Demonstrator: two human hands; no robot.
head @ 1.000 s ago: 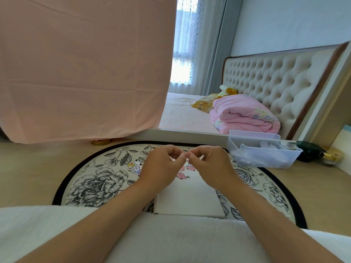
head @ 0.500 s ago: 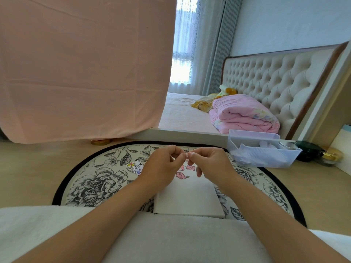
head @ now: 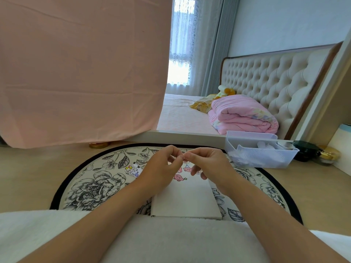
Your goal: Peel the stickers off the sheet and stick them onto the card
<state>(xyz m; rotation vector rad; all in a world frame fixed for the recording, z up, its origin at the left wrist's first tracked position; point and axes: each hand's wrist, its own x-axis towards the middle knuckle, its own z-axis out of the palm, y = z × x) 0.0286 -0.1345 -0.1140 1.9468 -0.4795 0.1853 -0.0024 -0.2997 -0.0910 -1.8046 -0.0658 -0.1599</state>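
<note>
Hands: our left hand [head: 161, 166] and right hand [head: 210, 164] meet fingertip to fingertip, both pinching what seems a tiny sticker [head: 183, 158], probably to part it from its backing | Card: the white rectangular card [head: 186, 198] lies directly beneath on the round floral mat [head: 91, 186], placed to receive it.

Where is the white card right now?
The white card lies flat at the centre of the head view, on the floral mat, beneath the left hand and right hand.
</note>
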